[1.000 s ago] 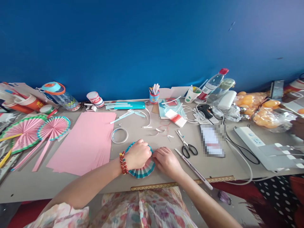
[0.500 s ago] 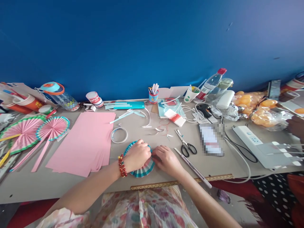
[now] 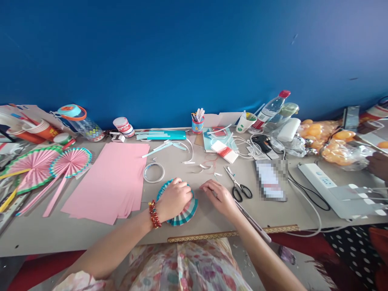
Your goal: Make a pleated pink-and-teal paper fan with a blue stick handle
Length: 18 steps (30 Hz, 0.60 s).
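Worn items, head view. Left hand (image 3: 174, 198): wrist bracelet (image 3: 154, 213) of red beads with some gold and green ones. Torso: cream garment (image 3: 188, 266) printed with pink, red and teal flowers; matching short sleeve (image 3: 79, 281).

A large pink paper sheet (image 3: 112, 182) lies flat on the grey tabletop (image 3: 60, 230), with two pink pleated fans (image 3: 71, 161) to its left and a clear tape ring (image 3: 153, 172) just off its right edge. Black-handled scissors (image 3: 239, 186) lie further right. Along the blue wall (image 3: 182, 52) stand a pen cup (image 3: 197, 123), a paper cup (image 3: 244, 121) and a tilted water bottle (image 3: 269, 108). A white power strip (image 3: 318, 178) and bagged oranges (image 3: 315, 131) sit at far right.
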Each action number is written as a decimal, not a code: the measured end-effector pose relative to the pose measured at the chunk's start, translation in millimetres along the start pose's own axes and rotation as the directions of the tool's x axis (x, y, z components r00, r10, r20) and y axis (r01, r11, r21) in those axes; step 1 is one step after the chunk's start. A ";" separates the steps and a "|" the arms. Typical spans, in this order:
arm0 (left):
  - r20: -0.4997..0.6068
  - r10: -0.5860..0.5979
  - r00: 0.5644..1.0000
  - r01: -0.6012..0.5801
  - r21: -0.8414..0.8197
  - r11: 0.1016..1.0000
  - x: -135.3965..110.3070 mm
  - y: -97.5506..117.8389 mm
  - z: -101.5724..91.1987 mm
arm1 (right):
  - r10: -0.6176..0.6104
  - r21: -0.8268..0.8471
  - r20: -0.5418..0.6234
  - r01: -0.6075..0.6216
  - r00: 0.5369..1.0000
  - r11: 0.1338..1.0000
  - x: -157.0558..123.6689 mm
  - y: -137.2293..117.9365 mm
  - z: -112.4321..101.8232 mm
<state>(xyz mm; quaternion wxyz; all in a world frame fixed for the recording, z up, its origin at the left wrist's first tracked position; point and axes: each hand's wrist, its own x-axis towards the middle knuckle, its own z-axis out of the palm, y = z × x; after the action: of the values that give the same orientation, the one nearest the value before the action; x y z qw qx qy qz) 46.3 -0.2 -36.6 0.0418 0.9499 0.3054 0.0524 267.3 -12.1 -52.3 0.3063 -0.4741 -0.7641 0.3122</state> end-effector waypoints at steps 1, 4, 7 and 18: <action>-0.014 0.010 1.000 -0.009 0.004 1.000 -0.8 0.1 -1.5 | 0.030 0.018 0.003 -0.030 1.000 0.999 -1.2 0.4 0.7; -0.080 0.048 0.996 -0.045 0.036 0.998 -3.7 -0.4 -5.6 | 0.145 0.177 0.073 -0.156 0.987 0.972 -5.6 1.3 8.3; -0.184 0.113 0.976 -0.101 0.077 0.992 -8.9 -2.7 -7.1 | 0.252 0.447 0.178 -0.306 0.951 0.840 -8.2 -1.3 17.3; -0.533 0.157 0.831 -0.146 0.063 0.987 -31.0 -8.1 -7.2 | 0.270 0.731 0.266 -0.376 0.925 0.569 -6.5 -28.7 24.6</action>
<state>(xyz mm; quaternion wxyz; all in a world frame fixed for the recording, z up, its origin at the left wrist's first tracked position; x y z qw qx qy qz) 15.7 -11.4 -32.6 -0.0589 0.9188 0.2293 0.3159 235.6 -32.8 -46.6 0.3683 -0.4084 -0.4744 0.6874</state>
